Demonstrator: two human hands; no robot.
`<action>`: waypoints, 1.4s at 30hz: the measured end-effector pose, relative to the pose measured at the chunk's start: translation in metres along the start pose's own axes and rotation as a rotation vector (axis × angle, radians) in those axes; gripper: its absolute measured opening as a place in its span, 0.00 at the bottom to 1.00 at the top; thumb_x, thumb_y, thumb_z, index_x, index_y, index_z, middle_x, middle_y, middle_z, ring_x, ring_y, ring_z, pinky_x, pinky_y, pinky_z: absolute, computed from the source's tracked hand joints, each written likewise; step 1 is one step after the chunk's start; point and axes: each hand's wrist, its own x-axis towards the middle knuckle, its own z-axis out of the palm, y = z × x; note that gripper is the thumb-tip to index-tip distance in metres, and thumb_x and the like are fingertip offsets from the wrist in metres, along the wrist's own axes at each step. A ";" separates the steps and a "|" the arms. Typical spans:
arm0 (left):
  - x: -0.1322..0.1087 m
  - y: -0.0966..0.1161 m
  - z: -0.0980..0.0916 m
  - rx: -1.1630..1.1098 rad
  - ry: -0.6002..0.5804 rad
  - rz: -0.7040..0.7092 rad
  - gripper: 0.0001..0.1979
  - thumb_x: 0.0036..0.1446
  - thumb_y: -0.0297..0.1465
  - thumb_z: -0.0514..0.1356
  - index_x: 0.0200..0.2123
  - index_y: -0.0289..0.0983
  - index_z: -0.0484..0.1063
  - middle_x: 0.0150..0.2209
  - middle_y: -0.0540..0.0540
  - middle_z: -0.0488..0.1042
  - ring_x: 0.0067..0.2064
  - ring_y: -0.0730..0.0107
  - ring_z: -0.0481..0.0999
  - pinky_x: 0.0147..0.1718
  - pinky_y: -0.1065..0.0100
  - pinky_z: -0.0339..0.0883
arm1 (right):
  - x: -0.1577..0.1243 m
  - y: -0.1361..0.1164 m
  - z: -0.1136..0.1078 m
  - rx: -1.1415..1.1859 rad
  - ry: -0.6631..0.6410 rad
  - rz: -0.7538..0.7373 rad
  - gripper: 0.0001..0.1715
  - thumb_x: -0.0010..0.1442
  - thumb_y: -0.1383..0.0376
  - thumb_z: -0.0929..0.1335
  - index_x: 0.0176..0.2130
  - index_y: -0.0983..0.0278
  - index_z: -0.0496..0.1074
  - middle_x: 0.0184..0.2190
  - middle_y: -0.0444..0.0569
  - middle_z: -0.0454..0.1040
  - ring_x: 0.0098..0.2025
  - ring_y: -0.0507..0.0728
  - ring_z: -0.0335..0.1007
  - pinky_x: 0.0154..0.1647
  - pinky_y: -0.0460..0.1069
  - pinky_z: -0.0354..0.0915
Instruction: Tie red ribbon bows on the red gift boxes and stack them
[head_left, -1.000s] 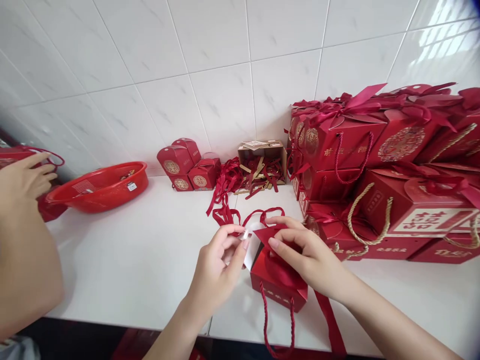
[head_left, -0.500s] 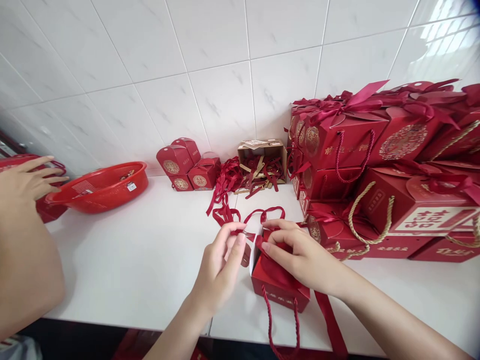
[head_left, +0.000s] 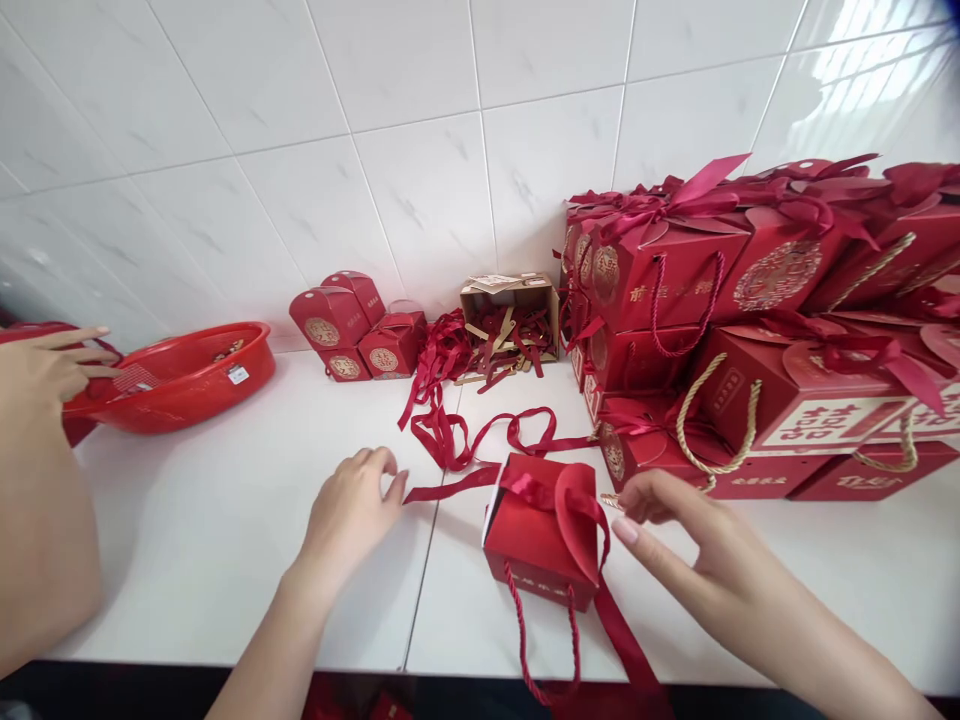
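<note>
A small red gift box [head_left: 544, 545] with a twisted red cord handle stands between my hands, its top flaps folded over. Red ribbon [head_left: 457, 484] runs from the box top to my left hand [head_left: 352, 505], whose thumb and fingers are closed on its end. A loose ribbon loop sits over the rounded flap, and another length trails off the front table edge. My right hand [head_left: 675, 535] is just right of the box, thumb and index finger apart, with nothing clear between them.
Many tied red gift boxes [head_left: 675, 270] are stacked at right. Several smaller boxes [head_left: 349, 325], a ribbon pile [head_left: 442, 350] and a carton of strips [head_left: 551, 300] line the wall. At left, another person's hand [head_left: 56, 375] is by a red basin [head_left: 210, 385].
My left hand has moved left and pulled the ribbon out straight. My right hand has come off the box top to its right side, uncovering the ribbon loop.
</note>
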 end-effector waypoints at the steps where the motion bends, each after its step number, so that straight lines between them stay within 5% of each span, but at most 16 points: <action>1: -0.001 0.007 0.002 -0.116 -0.029 0.038 0.06 0.55 0.35 0.58 0.28 0.40 0.69 0.31 0.46 0.71 0.34 0.63 0.71 0.29 0.69 0.61 | -0.002 0.004 0.002 0.035 -0.073 0.023 0.14 0.64 0.52 0.64 0.40 0.60 0.65 0.38 0.48 0.70 0.41 0.58 0.66 0.44 0.52 0.62; 6: -0.016 0.060 0.021 -0.733 -0.403 0.050 0.10 0.62 0.40 0.53 0.42 0.41 0.65 0.42 0.46 0.70 0.42 0.65 0.72 0.38 0.69 0.68 | 0.004 0.011 0.018 0.336 -0.269 0.039 0.15 0.64 0.54 0.63 0.36 0.63 0.67 0.35 0.46 0.69 0.38 0.54 0.65 0.41 0.49 0.63; 11: -0.028 0.076 0.027 -0.839 -0.489 -0.052 0.10 0.59 0.40 0.57 0.37 0.41 0.63 0.35 0.50 0.65 0.34 0.71 0.68 0.31 0.72 0.65 | 0.007 0.021 0.015 0.590 -0.279 0.103 0.19 0.60 0.55 0.68 0.26 0.64 0.61 0.27 0.43 0.64 0.30 0.51 0.60 0.33 0.46 0.59; 14: -0.029 0.073 0.018 -0.827 -0.540 -0.079 0.14 0.59 0.42 0.57 0.28 0.39 0.63 0.26 0.53 0.59 0.27 0.74 0.60 0.26 0.73 0.59 | 0.005 0.033 0.000 0.794 -0.272 0.186 0.26 0.55 0.56 0.70 0.22 0.61 0.52 0.17 0.36 0.54 0.19 0.47 0.49 0.21 0.44 0.47; 17: -0.029 0.070 0.009 -0.763 -0.528 -0.075 0.18 0.57 0.43 0.58 0.21 0.38 0.62 0.22 0.54 0.55 0.24 0.75 0.55 0.22 0.73 0.53 | 0.003 0.043 -0.015 0.804 -0.178 0.217 0.32 0.52 0.58 0.72 0.22 0.61 0.45 0.17 0.34 0.44 0.19 0.46 0.36 0.20 0.44 0.39; 21: -0.030 0.065 0.012 -0.691 -0.516 -0.078 0.13 0.57 0.42 0.58 0.27 0.39 0.66 0.23 0.53 0.59 0.23 0.74 0.57 0.21 0.73 0.55 | 0.001 0.047 -0.028 0.463 -0.143 0.144 0.30 0.56 0.55 0.70 0.22 0.61 0.45 0.19 0.36 0.44 0.22 0.48 0.36 0.23 0.45 0.41; 24: -0.032 0.052 0.020 -0.512 -0.226 0.045 0.09 0.56 0.40 0.59 0.32 0.41 0.66 0.28 0.51 0.66 0.29 0.69 0.66 0.29 0.69 0.63 | -0.004 0.047 -0.033 0.132 -0.072 0.019 0.25 0.60 0.57 0.67 0.22 0.61 0.49 0.21 0.39 0.51 0.24 0.50 0.46 0.25 0.46 0.50; 27: -0.036 0.038 0.025 -0.240 0.098 0.235 0.09 0.55 0.36 0.60 0.26 0.40 0.66 0.28 0.48 0.69 0.33 0.64 0.69 0.37 0.64 0.62 | -0.017 0.042 -0.036 -0.122 0.033 -0.127 0.17 0.59 0.60 0.68 0.25 0.62 0.59 0.31 0.46 0.65 0.33 0.54 0.61 0.36 0.50 0.60; 30: -0.044 0.033 0.023 -0.150 -0.152 0.370 0.16 0.60 0.33 0.54 0.19 0.40 0.65 0.19 0.49 0.66 0.25 0.67 0.66 0.32 0.65 0.61 | -0.032 0.031 -0.027 -0.130 -0.055 -0.130 0.10 0.61 0.61 0.67 0.28 0.62 0.67 0.30 0.47 0.68 0.32 0.55 0.64 0.34 0.48 0.61; 33: -0.053 0.037 0.024 -0.161 -0.408 0.329 0.15 0.61 0.32 0.50 0.25 0.42 0.72 0.16 0.50 0.65 0.21 0.66 0.63 0.28 0.66 0.60 | -0.043 0.021 -0.002 0.097 -0.253 0.047 0.15 0.63 0.56 0.64 0.32 0.62 0.72 0.22 0.44 0.67 0.24 0.52 0.60 0.25 0.47 0.56; 36: -0.058 0.044 0.029 -0.408 -0.367 0.047 0.12 0.60 0.36 0.53 0.43 0.43 0.74 0.21 0.49 0.68 0.25 0.63 0.67 0.27 0.67 0.61 | -0.046 0.020 0.027 0.501 -0.320 0.299 0.21 0.63 0.49 0.62 0.41 0.62 0.71 0.19 0.40 0.63 0.18 0.49 0.52 0.20 0.45 0.48; 38: -0.058 0.049 0.031 -0.732 -0.306 -0.139 0.15 0.60 0.39 0.56 0.48 0.43 0.71 0.29 0.48 0.70 0.29 0.66 0.69 0.27 0.69 0.62 | -0.045 0.022 0.040 0.841 -0.225 0.431 0.22 0.63 0.47 0.62 0.38 0.62 0.69 0.20 0.38 0.60 0.17 0.46 0.44 0.17 0.44 0.42; 42: -0.053 0.060 0.029 -1.369 -0.233 -0.313 0.12 0.58 0.39 0.59 0.43 0.41 0.73 0.35 0.49 0.68 0.32 0.72 0.68 0.28 0.72 0.64 | -0.037 0.025 0.052 1.302 0.112 0.501 0.23 0.58 0.50 0.68 0.23 0.62 0.60 0.20 0.37 0.50 0.17 0.45 0.33 0.15 0.43 0.40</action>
